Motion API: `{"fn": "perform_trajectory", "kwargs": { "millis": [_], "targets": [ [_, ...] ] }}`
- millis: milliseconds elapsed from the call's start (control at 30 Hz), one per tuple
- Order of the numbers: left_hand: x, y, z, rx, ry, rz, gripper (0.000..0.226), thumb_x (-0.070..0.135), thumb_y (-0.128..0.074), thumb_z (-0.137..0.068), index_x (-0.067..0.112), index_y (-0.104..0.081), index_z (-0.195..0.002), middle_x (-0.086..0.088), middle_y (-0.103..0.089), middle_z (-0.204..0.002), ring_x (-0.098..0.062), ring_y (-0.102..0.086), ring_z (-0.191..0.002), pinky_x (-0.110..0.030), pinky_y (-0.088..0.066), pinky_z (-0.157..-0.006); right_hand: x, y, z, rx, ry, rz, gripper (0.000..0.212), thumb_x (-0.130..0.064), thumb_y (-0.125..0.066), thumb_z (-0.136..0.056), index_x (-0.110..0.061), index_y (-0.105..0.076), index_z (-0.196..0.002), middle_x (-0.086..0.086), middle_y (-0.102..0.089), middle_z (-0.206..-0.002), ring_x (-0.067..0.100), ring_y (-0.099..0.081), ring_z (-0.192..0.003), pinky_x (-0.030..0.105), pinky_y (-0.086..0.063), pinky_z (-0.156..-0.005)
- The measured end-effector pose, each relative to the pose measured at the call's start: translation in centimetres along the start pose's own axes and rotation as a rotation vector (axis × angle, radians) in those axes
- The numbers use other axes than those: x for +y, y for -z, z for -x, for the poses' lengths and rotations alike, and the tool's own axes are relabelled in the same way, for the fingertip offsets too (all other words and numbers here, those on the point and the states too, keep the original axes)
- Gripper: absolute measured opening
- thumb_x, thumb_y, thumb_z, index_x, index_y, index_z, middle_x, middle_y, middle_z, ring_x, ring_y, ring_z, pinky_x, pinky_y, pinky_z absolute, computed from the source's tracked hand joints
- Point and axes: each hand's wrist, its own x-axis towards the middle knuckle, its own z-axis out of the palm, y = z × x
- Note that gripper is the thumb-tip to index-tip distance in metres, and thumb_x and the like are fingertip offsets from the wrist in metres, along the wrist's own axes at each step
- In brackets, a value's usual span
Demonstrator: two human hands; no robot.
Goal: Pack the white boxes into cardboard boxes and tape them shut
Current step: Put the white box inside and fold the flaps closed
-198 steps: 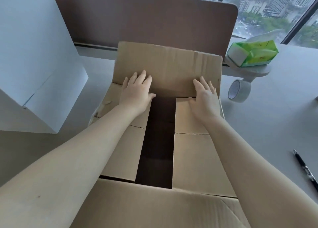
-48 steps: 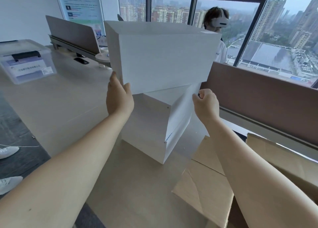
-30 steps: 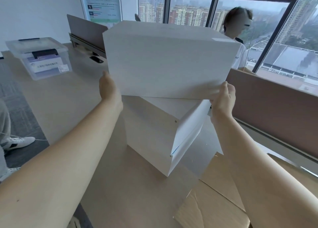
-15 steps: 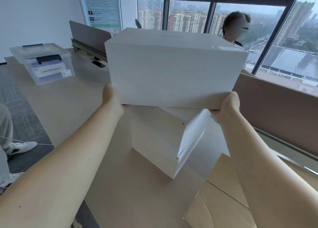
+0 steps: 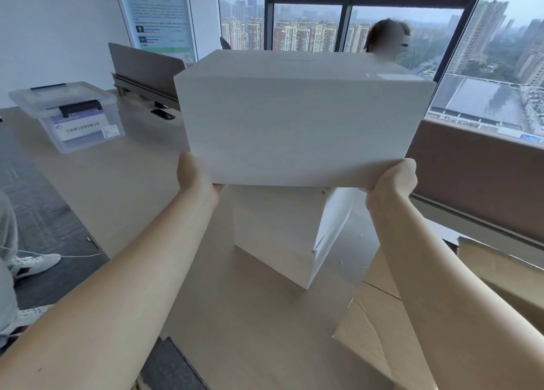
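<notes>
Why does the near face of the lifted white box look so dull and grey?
Head view: daylight comes from the windows behind, so the white box held by the left hand and right hand is backlit; wide-angle bends edges.

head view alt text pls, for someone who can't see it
Two bare hands, left hand and right hand, hold a large white box by its bottom corners above a second white box on the table. An open cardboard box sits at lower right.

Matt white box [image 5: 297,124] — rough brown cardboard box [image 5: 379,336].
</notes>
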Motion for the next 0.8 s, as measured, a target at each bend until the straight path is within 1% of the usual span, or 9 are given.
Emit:
{"fn": "perform_trajectory", "kwargs": {
  "millis": [67,100,200,367,500,567,633,700,800],
  "targets": [
    [0.1,0.4,1.0,-0.008,-0.009,0.013,0.034,0.012,-0.029,-0.092,0.022,-0.055,-0.074,0.003,-0.060,-0.077,-0.017,-0.058,-0.068,-0.027,-0.048,-0.070,-0.5,0.7,1.1,0.007,0.032,0.000,0.030,-0.014,-0.029,-0.088,-0.016,-0.043,-0.062,-0.003,-0.046,-0.069,0.017,-0.042,-0.064,0.033,-0.041,-0.073],
    [0.1,0.6,1.6,-0.011,-0.016,0.012,0.034,0.012,-0.028,-0.092,0.022,-0.054,-0.073,0.003,-0.060,-0.076,-0.017,-0.058,-0.067,-0.026,-0.048,-0.070,-0.8,1.1,1.7,0.009,0.044,-0.008,0.030,-0.014,-0.029,-0.089,-0.016,-0.042,-0.062,-0.003,-0.045,-0.068,0.017,-0.041,-0.063,0.032,-0.041,-0.071],
    [0.3,1.1,3.5,-0.024,-0.031,0.014,0.034,0.012,-0.028,-0.092,0.022,-0.053,-0.072,0.004,-0.058,-0.074,-0.016,-0.056,-0.065,-0.024,-0.047,-0.066,-1.4,2.7,3.1,0.018,0.059,-0.030,0.030,-0.014,-0.028,-0.089,-0.017,-0.038,-0.061,-0.004,-0.041,-0.065,0.015,-0.037,-0.059,0.027,-0.034,-0.061],
    [-0.8,2.9,7.0,-0.041,-0.027,-0.019,0.031,0.013,-0.028,-0.092,0.021,-0.053,-0.075,0.002,-0.059,-0.077,-0.018,-0.058,-0.069,-0.025,-0.049,-0.068,-1.7,6.7,5.3,0.058,0.046,-0.025,0.029,-0.016,-0.030,-0.089,-0.017,-0.043,-0.063,-0.005,-0.044,-0.068,0.015,-0.040,-0.060,0.026,-0.034,-0.058],
    [-2.5,3.8,10.7,-0.047,-0.009,-0.022,0.030,0.012,-0.027,-0.091,0.021,-0.052,-0.076,0.001,-0.058,-0.077,-0.018,-0.057,-0.070,-0.025,-0.048,-0.068,-2.5,11.1,6.7,0.114,0.047,0.026,0.028,-0.018,-0.030,-0.088,-0.017,-0.043,-0.063,-0.003,-0.045,-0.068,0.018,-0.039,-0.063,0.024,-0.030,-0.057],
    [-3.4,4.0,12.9,-0.047,0.000,-0.041,0.031,0.012,-0.028,-0.092,0.021,-0.051,-0.074,0.001,-0.057,-0.076,-0.018,-0.056,-0.068,-0.023,-0.048,-0.065,-3.2,13.5,7.8,0.120,0.066,-0.010,0.030,-0.016,-0.030,-0.089,-0.016,-0.042,-0.062,-0.003,-0.044,-0.067,0.018,-0.038,-0.063,0.026,-0.032,-0.059],
    [-4.4,4.1,15.0,-0.052,0.012,-0.055,0.031,0.013,-0.028,-0.092,0.020,-0.050,-0.071,0.002,-0.056,-0.073,-0.018,-0.055,-0.065,-0.022,-0.046,-0.062,-4.1,16.0,8.9,0.135,0.079,-0.063,0.031,-0.014,-0.030,-0.089,-0.015,-0.042,-0.061,-0.004,-0.044,-0.065,0.016,-0.037,-0.059,0.025,-0.032,-0.056],
    [-5.6,4.0,16.9,-0.075,0.035,-0.060,0.031,0.015,-0.029,-0.091,0.021,-0.051,-0.070,0.003,-0.056,-0.072,-0.017,-0.056,-0.066,-0.022,-0.047,-0.063,-5.0,18.6,9.9,0.168,0.093,-0.075,0.031,-0.014,-0.030,-0.090,-0.016,-0.042,-0.061,-0.004,-0.043,-0.065,0.015,-0.037,-0.058,0.024,-0.031,-0.054],
    [-7.3,3.8,19.4,-0.124,0.051,-0.150,0.028,0.022,-0.032,-0.092,0.023,-0.054,-0.073,0.004,-0.060,-0.078,-0.016,-0.059,-0.069,-0.023,-0.048,-0.064,-6.2,22.6,10.6,0.238,0.109,-0.078,0.032,-0.015,-0.028,-0.091,-0.016,-0.042,-0.062,-0.005,-0.044,-0.065,0.014,-0.039,-0.058,0.023,-0.030,-0.055]
  ]
}}
